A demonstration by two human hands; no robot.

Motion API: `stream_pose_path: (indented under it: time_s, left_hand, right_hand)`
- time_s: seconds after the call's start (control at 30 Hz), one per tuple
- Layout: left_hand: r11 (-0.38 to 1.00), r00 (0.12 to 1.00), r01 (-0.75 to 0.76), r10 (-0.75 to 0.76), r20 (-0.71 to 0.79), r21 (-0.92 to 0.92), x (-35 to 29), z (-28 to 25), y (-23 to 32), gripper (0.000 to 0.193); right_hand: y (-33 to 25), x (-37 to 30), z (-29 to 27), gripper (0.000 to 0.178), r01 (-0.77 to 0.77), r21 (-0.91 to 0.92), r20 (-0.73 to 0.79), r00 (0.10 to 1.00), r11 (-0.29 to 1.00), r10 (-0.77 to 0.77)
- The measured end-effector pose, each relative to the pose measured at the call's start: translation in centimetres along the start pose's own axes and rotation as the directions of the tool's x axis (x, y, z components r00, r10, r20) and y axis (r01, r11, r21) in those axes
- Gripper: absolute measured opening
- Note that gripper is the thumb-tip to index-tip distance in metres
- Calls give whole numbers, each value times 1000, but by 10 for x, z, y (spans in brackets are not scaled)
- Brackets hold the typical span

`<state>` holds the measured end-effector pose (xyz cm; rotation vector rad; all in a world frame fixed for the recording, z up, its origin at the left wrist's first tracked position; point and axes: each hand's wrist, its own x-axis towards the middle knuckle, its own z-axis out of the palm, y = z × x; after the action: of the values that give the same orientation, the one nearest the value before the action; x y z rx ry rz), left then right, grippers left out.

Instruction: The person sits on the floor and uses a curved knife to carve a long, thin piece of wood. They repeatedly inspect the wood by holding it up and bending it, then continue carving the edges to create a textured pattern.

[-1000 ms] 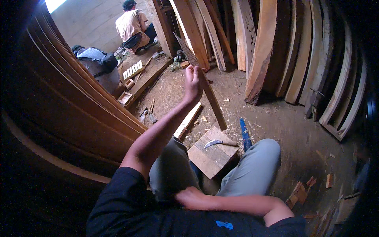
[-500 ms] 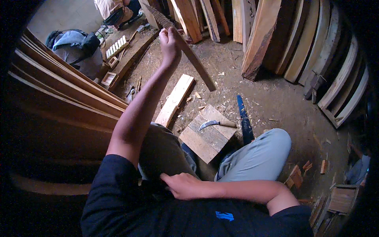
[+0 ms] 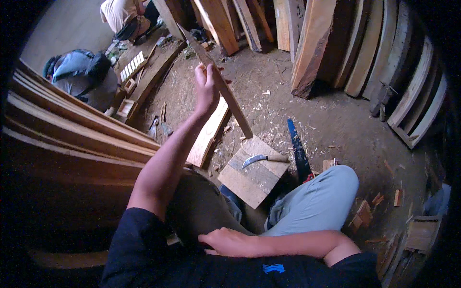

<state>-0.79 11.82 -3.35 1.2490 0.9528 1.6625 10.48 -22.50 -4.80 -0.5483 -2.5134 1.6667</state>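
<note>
My left hand (image 3: 207, 89) is raised and closed around a long, narrow wooden strip (image 3: 229, 98), held at a slant. The strip's lower end meets the far corner of a square wooden work block (image 3: 254, 185) in the picture; whether they touch I cannot tell. On that block lies a curved-blade knife (image 3: 257, 159) with a wooden handle. My right hand (image 3: 228, 241) rests at my lap with its fingers curled, and its palm is hidden. Behind my left forearm a pale plank (image 3: 207, 137) lies on the ground. Right of the block is a handsaw (image 3: 298, 149) with a dark blue blade.
Stacked boards (image 3: 81, 129) rise at my left. Thick planks (image 3: 312, 53) lean along the far and right sides. Wood chips and offcuts (image 3: 362, 213) litter the dirt floor (image 3: 350, 129). Another person (image 3: 125, 19) sits at the far left, near a bundle of cloth (image 3: 79, 69).
My left hand has come down and nearer with the strip, whose lower end now reaches the block's far corner. My right hand stays at my lap. The view has shifted slightly.
</note>
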Motion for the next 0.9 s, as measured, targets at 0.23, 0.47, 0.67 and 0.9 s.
stream_pose_path:
  time_s: [0.23,0.47,0.67,0.9]
  left_hand:
    - [999,998,-20,22,50,-36,5,16,-22,31]
    - [1000,996,-16,17,82,-12,3,18,-34,26]
    - [993,995,-83,79,53,81,-3,11,-27,25]
    - [995,994,-97,97,41,-10,1,-4,-7,28]
  right_hand:
    - [5,-14,-37,25,-16,-137,23,1000,990,19]
    - [5,-15,-22,30,-112,23,-78,990,993,114]
    - [9,-13,24,50,-103,187,-188,973,977,138]
    - [7,-27,14,39,-48,83,-42,998,995,51]
